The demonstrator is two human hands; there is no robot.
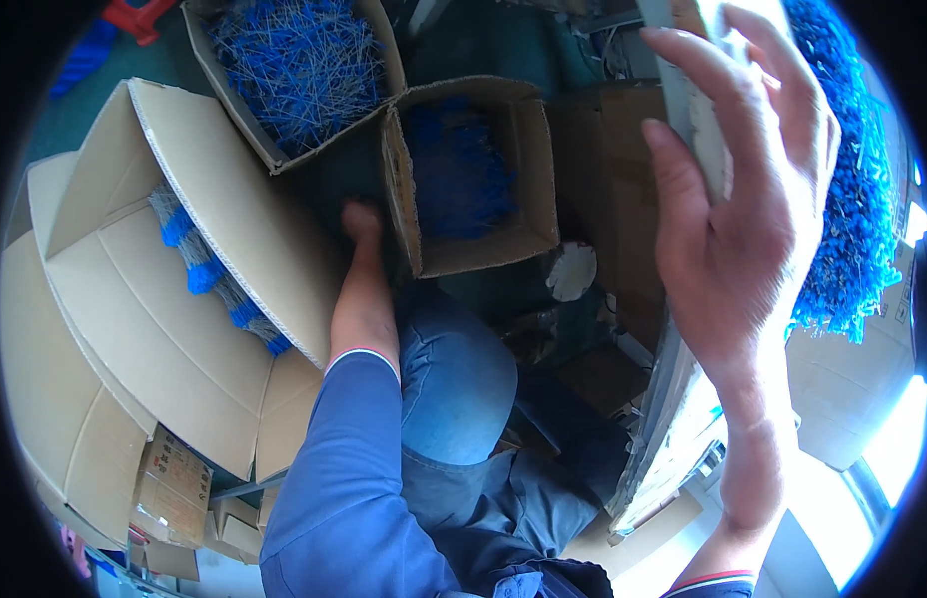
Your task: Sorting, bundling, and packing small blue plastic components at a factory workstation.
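My left hand (362, 219) reaches down into the shadow between the cardboard boxes. Its fingers are too dark and small to make out. Beside it stands an open box (536, 189) with blue thin pieces (459, 169) lying inside. My right hand (748, 214) is raised at the right, fingers spread and curved over the pale edge of a worktop (695, 110); nothing shows in its grasp. Just beyond it lies a large heap of thin blue-tipped pieces (847, 199).
Another open box (392, 55) at the top holds tangled thin blue-and-silver pieces (294, 75). On the left, a large open carton (135, 299) contains bundles of blue-ended strands (199, 264). My bent knee (459, 389) is between the boxes and the worktop. A red object (140, 18) lies far left.
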